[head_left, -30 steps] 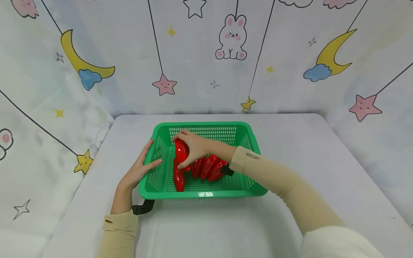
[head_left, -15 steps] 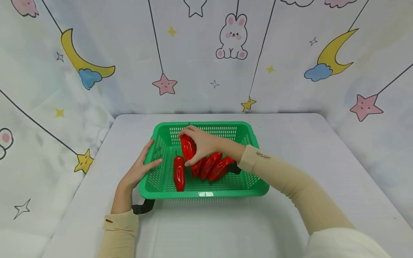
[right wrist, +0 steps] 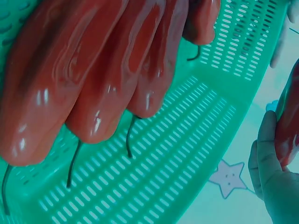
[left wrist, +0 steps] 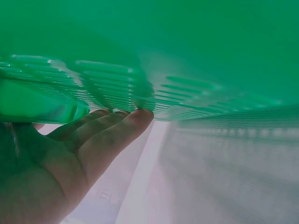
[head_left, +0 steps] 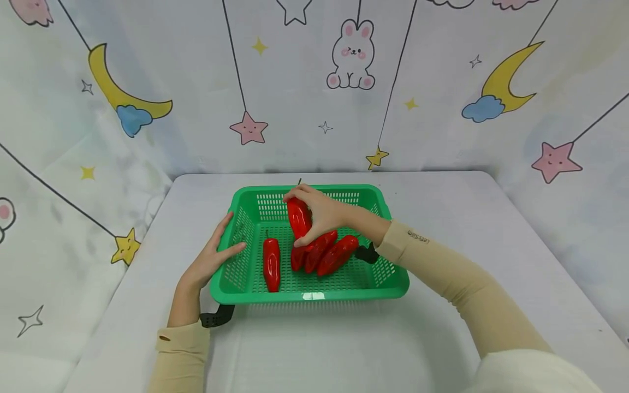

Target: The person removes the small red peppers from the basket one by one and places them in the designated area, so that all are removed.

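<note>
A green plastic basket stands on the table with glossy red chili peppers inside. My right hand grips one red chili pepper, stem up, above the basket's middle; the right wrist view shows part of this held pepper at its right edge. Beneath the hand, three peppers lie side by side, the rightmost pepper slanting. A single pepper lies apart toward the left wall. My left hand rests at the basket's left rim, straight fingers along the outside and thumb reaching over the rim.
A white table bears the basket. Behind and to the sides hangs a pale cloth printed with moons, stars and a rabbit. The basket's slotted walls rise around the peppers.
My right hand has moved rightward and slightly up with its pepper, away from the single pepper at the left. The left hand stays at the rim.
</note>
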A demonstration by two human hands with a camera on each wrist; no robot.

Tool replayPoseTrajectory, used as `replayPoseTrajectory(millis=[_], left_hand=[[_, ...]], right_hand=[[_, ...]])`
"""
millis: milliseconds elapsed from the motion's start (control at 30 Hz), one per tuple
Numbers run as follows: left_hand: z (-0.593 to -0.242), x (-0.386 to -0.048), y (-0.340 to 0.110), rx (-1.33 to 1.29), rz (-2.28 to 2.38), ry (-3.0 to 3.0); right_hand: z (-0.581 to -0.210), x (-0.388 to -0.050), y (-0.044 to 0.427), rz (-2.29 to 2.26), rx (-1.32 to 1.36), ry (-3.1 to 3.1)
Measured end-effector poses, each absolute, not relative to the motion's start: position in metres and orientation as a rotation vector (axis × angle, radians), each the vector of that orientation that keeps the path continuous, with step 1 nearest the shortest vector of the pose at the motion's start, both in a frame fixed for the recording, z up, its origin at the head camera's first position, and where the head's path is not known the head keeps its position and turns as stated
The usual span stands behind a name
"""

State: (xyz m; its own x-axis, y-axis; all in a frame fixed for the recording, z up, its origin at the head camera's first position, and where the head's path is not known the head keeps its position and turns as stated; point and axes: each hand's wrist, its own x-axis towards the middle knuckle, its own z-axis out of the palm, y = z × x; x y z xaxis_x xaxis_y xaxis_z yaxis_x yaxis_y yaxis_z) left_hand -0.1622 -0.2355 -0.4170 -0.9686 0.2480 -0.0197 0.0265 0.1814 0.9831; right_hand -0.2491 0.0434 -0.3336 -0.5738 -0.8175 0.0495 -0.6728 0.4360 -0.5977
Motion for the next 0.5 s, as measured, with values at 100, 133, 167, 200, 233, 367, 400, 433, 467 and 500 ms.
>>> replayPoseTrajectory(millis=[100, 133, 167, 200, 233, 367, 400, 433, 467, 500], left_hand=[[-0.418, -0.162, -0.236, 0.273, 1.886, 2.277], [-0.418, -0.162, -0.236, 0.274, 1.887, 2.276], [-0.418, -0.163, -0.236, 0.271, 1.887, 2.275], [-0.419, -0.163, -0.237, 0.271, 1.886, 2.275], [-0.419, -0.163, -0.237, 0.269, 1.887, 2.275], [-0.418, -0.163, -0.237, 0.261, 1.883, 2.279], [-0.418, -0.163, -0.237, 0.261, 1.883, 2.278], [-0.418, -0.163, -0.237, 0.262, 1.885, 2.276], [-0.418, -0.163, -0.237, 0.264, 1.885, 2.273], [-0.418, -0.163, -0.237, 0.265, 1.887, 2.271]], right_hand=[[-0.331, -0.249, 0.049, -0.876, -1.283, 2.433], [-0.331, -0.249, 0.051, -0.886, -1.278, 2.429], [-0.33, -0.249, 0.053, -0.893, -1.276, 2.43], [-0.329, -0.249, 0.055, -0.898, -1.275, 2.43], [-0.329, -0.249, 0.057, -0.902, -1.275, 2.433], [-0.328, -0.249, 0.065, -0.923, -1.275, 2.439], [-0.327, -0.249, 0.067, -0.927, -1.275, 2.442], [-0.327, -0.249, 0.069, -0.93, -1.274, 2.446], [-0.326, -0.249, 0.071, -0.935, -1.273, 2.448], [-0.325, -0.248, 0.073, -0.937, -1.273, 2.45]])
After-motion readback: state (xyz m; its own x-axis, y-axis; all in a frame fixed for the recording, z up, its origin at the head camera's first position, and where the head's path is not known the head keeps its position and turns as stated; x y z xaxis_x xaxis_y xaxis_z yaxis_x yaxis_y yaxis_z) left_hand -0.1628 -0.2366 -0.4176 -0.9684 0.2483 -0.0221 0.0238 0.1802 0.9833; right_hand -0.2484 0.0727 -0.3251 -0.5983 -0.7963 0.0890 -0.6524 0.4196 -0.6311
